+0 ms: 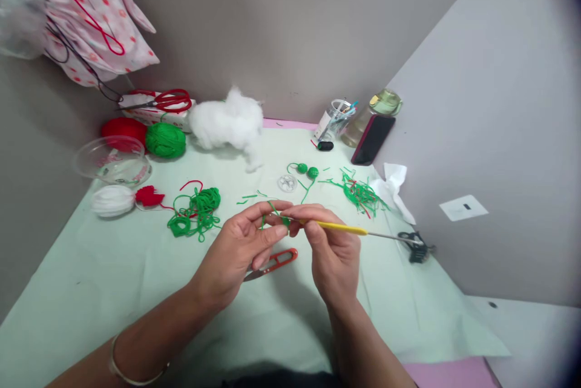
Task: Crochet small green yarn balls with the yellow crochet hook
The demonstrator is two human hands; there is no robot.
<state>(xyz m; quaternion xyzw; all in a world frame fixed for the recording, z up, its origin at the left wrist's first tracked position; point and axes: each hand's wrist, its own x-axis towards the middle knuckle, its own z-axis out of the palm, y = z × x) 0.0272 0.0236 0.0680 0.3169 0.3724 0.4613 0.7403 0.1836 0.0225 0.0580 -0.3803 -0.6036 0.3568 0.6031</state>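
We pinch small green yarn piece (285, 220) in left hand (242, 249), grip clenched on it, mid-desk (113, 291). Right hand (331, 252) grasps yellow crochet hook (345, 229), tip at yarn piece. Orange snips (272, 264) lie under hands; loose green yarn tangle (197, 211) at 10 o'clock.

A crochet hook (345, 229) with a yellow handle and a thin metal shaft lies almost level above the tabletop, its handle pointing right, its working end pointing left into a small piece of green crochet work (285, 221). That green piece is tiny and mostly hidden between fingertips, near the middle of the scene. Thin green yarn strands (271, 206) run from it over the fingers.
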